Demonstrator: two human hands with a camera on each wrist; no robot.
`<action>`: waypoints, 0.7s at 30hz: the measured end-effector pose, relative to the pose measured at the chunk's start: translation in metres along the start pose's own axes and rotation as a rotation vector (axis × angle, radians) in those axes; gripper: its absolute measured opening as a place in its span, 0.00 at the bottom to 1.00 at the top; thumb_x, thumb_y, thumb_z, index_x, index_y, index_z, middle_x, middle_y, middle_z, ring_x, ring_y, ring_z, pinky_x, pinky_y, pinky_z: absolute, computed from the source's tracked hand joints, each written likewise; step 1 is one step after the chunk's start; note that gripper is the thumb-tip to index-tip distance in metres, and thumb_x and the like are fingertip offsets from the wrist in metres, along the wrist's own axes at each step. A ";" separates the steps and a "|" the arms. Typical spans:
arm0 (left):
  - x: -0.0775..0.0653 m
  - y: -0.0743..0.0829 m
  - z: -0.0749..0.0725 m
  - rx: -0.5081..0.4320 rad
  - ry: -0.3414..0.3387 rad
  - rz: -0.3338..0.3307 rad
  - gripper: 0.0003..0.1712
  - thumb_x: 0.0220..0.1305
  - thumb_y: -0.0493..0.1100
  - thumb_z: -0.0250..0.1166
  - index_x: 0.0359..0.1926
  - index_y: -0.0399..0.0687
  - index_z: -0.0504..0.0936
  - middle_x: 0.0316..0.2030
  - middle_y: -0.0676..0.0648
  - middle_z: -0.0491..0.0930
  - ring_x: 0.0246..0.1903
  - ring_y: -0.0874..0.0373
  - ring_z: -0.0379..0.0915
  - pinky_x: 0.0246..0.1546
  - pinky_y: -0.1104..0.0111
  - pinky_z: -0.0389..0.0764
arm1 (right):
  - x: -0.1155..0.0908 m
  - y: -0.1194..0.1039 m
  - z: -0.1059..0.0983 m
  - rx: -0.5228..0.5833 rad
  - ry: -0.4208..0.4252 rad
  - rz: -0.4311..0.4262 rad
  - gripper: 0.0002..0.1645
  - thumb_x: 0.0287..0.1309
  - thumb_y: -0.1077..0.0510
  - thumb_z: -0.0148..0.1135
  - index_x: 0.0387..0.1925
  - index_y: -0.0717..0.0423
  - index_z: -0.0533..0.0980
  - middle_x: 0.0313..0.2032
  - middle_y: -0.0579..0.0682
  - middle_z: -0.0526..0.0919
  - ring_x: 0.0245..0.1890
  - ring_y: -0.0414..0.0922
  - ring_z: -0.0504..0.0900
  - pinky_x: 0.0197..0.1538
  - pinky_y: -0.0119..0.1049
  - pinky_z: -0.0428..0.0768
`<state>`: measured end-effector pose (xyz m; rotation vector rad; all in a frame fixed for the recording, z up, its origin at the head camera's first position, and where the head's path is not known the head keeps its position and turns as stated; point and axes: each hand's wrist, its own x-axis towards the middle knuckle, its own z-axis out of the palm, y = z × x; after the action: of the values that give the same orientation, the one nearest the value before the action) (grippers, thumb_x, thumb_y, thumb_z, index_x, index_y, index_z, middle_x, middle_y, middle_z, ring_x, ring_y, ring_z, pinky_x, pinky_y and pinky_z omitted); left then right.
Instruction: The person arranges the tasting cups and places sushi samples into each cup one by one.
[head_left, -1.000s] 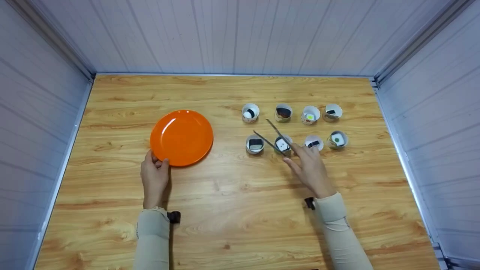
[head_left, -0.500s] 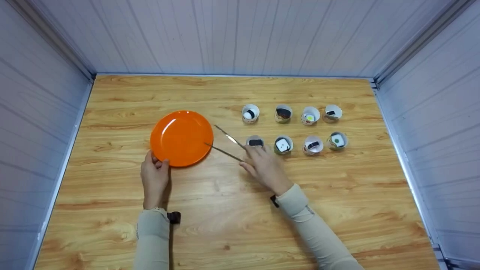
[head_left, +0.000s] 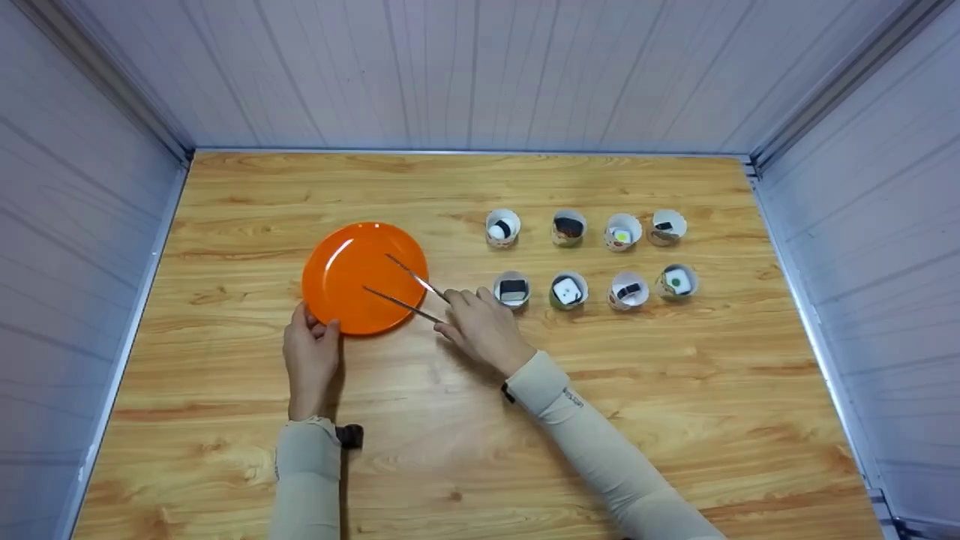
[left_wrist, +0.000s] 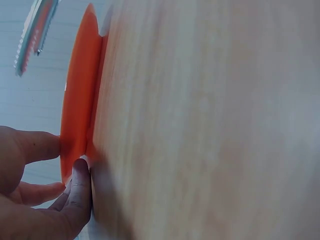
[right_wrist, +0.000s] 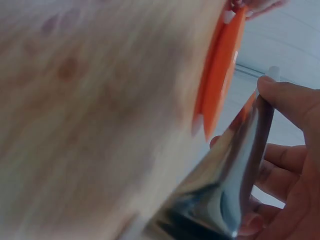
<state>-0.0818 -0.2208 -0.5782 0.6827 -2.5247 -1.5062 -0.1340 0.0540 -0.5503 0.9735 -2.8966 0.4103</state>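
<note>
The round plastic plate (head_left: 352, 281) is bright orange. The metal tongs (head_left: 405, 289) are shiny silver. The flat wooden table (head_left: 480, 420) is honey-yellow with darker brown grain. The small paper cups (head_left: 577, 255) are white, holding black-and-white pieces.

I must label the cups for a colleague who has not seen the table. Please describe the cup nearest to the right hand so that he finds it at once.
On the wooden table, right of the orange plate, eight small cups stand in two rows of four. Take the near row's leftmost cup, just beyond the right hand. It alone holds a plain black block; its neighbours show white pieces.
</note>
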 end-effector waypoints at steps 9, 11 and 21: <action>-0.001 -0.001 0.001 -0.007 0.019 0.028 0.28 0.71 0.34 0.58 0.70 0.36 0.66 0.51 0.38 0.77 0.44 0.51 0.76 0.45 0.66 0.77 | 0.008 -0.007 0.009 0.014 -0.111 0.063 0.27 0.68 0.38 0.59 0.57 0.52 0.73 0.44 0.48 0.82 0.40 0.49 0.76 0.37 0.42 0.79; -0.001 -0.001 0.001 -0.010 0.016 0.027 0.28 0.71 0.34 0.58 0.70 0.36 0.66 0.50 0.39 0.77 0.44 0.51 0.76 0.45 0.66 0.77 | 0.009 -0.008 0.010 0.014 -0.127 0.070 0.28 0.68 0.38 0.58 0.57 0.52 0.73 0.45 0.49 0.82 0.41 0.49 0.76 0.37 0.42 0.79; 0.000 -0.002 0.001 -0.014 0.000 0.001 0.30 0.72 0.35 0.58 0.71 0.33 0.63 0.51 0.37 0.74 0.45 0.49 0.73 0.47 0.62 0.75 | 0.010 -0.010 0.014 0.002 -0.118 0.060 0.28 0.68 0.38 0.59 0.57 0.54 0.74 0.45 0.50 0.83 0.41 0.50 0.77 0.36 0.44 0.80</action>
<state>-0.0816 -0.2212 -0.5800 0.6800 -2.5114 -1.5224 -0.1353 0.0365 -0.5603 0.9440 -3.0382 0.3707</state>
